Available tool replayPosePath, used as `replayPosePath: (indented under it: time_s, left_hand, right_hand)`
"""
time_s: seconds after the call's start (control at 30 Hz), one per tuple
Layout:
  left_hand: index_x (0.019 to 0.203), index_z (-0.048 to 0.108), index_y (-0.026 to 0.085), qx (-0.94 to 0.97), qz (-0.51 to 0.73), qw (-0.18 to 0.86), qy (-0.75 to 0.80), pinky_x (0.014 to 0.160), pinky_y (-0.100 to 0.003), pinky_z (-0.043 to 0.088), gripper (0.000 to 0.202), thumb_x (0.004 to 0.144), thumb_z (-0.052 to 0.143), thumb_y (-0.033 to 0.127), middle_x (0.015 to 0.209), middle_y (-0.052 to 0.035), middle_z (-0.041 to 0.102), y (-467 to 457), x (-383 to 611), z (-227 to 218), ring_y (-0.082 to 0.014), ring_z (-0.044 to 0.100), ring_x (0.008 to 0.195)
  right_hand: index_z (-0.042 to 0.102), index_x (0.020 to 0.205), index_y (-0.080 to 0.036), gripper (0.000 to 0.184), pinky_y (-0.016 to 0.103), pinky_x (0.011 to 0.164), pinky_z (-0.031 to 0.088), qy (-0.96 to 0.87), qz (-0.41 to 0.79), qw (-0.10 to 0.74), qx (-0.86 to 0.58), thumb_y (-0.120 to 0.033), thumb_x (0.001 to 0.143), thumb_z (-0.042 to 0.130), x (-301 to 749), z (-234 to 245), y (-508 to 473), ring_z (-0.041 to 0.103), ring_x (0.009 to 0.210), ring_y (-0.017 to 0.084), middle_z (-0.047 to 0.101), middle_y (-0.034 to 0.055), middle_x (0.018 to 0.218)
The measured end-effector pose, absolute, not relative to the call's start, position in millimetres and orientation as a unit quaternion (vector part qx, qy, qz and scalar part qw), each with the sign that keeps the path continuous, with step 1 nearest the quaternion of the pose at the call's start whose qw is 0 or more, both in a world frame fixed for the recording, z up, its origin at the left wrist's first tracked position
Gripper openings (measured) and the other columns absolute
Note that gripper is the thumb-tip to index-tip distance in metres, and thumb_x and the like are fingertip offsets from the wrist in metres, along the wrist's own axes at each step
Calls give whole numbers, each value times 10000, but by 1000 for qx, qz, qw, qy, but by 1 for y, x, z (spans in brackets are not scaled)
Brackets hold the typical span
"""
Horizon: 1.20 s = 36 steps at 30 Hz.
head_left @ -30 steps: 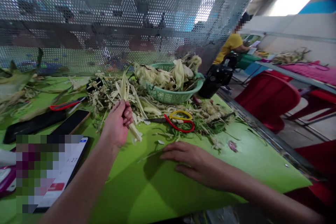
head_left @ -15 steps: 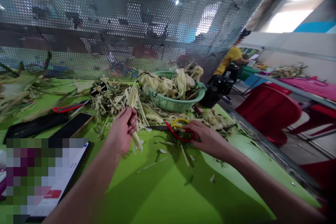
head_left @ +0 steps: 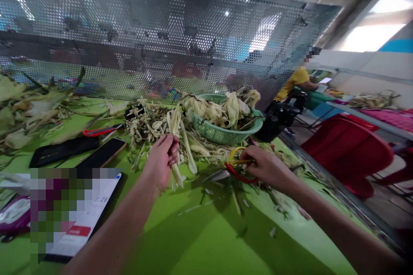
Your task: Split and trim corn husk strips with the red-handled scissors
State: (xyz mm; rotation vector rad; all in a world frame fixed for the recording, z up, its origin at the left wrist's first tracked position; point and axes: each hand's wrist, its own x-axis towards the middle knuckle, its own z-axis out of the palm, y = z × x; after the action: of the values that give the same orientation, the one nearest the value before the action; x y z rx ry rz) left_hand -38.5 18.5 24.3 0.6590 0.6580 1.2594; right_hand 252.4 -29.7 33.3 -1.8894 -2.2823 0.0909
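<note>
My left hand [head_left: 162, 154] is closed around a small bundle of pale corn husk strips [head_left: 174, 121]. The strips fan out above the fist, and their lower ends poke out beneath it. To the right, my right hand [head_left: 266, 164] has its fingers wrapped round the handles of a pair of scissors [head_left: 235, 172], one handle red and one yellow. The blades point left toward the husk bundle without touching it; they are blurred, so their gap is unclear. Behind both hands lies a heap of cut husk pieces [head_left: 146, 124], beside a green basket [head_left: 222, 135] of dried husks.
At the left lie a tablet [head_left: 100, 208], a phone [head_left: 103, 153], a black case [head_left: 61, 151], a red-handled tool [head_left: 97, 132] and loose husks [head_left: 38, 105]. A perforated metal screen [head_left: 155, 38] borders the back. Red chairs [head_left: 351, 150] and a person in yellow [head_left: 295, 79] are at the right.
My right hand has closed round the scissors' handles and tilted them up from the table. My left hand keeps its hold on the husk strips. The whole view has shifted slightly.
</note>
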Motion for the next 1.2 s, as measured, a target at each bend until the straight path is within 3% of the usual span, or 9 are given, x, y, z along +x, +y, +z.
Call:
replayPosePath:
  time_s: [0.27, 0.43, 0.53, 0.6, 0.73, 0.83, 0.97, 1.1, 1.2]
  left_hand:
    - [734, 548, 138, 311, 565, 706, 291, 378, -148, 204, 186, 802, 617, 297, 515, 64, 375, 22, -42, 19, -13, 249, 383]
    - [726, 539, 134, 310, 571, 702, 293, 377, -151, 169, 180, 830, 575, 278, 512, 62, 362, 24, -43, 20, -7, 226, 376]
    - [723, 535, 133, 314, 564, 705, 294, 377, -151, 168, 184, 838, 565, 273, 512, 61, 361, 23, -43, 23, -7, 225, 376]
    - [725, 535, 133, 316, 560, 707, 294, 376, -151, 173, 181, 838, 566, 271, 513, 61, 363, 21, -42, 24, -7, 230, 377]
    - [728, 538, 132, 316, 558, 707, 298, 375, -150, 186, 167, 839, 562, 255, 519, 60, 366, 18, -41, 24, -12, 248, 380]
    - [719, 536, 134, 315, 557, 704, 307, 373, -152, 193, 170, 846, 548, 247, 521, 56, 371, 19, -40, 23, -15, 253, 377]
    - [713, 539, 137, 317, 558, 700, 315, 368, -154, 198, 172, 844, 552, 248, 517, 55, 368, 22, -42, 22, -17, 255, 371]
    - [728, 551, 138, 327, 554, 700, 311, 367, -151, 212, 176, 845, 556, 269, 531, 54, 379, 23, -44, 19, -15, 262, 374]
    - [737, 559, 138, 331, 547, 704, 309, 368, -151, 227, 171, 840, 567, 275, 539, 51, 389, 23, -44, 17, -19, 286, 381]
  right_hand:
    - [616, 831, -187, 189, 264, 640, 388, -750, 35, 150, -643, -133, 663, 548, 234, 26, 1, 583, 742, 194, 654, 32, 814]
    - [606, 1010, -201, 261, 296, 720, 433, -747, 11, 187, -638, -179, 753, 566, 229, 7, 2, 595, 804, 198, 623, 67, 1025]
    - [605, 995, -206, 182, 303, 709, 456, -755, 7, 233, -613, -215, 824, 542, 230, 8, -18, 593, 747, 177, 604, 75, 1016]
    - [620, 973, -215, 151, 303, 737, 464, -789, 39, 217, -573, -240, 845, 545, 229, 10, -32, 600, 819, 192, 613, 73, 985]
    - [626, 1075, -242, 266, 300, 764, 462, -840, 60, 127, -524, -189, 836, 523, 224, 4, -48, 599, 895, 201, 625, 74, 1004]
    - [650, 911, -201, 275, 278, 714, 447, -823, 14, 104, -558, -77, 771, 448, 230, -1, -52, 597, 795, 179, 636, 59, 867]
    - [607, 729, -194, 166, 261, 653, 408, -776, -42, 100, -621, -92, 699, 479, 259, 13, -62, 567, 702, 166, 612, 28, 743]
    - [594, 674, -196, 97, 260, 605, 385, -715, -111, 116, -680, -156, 691, 507, 297, 39, -79, 553, 649, 168, 611, 29, 714]
    - [609, 704, -194, 86, 258, 571, 383, -651, -159, 182, -719, -203, 690, 524, 321, 53, -90, 547, 603, 152, 619, 30, 750]
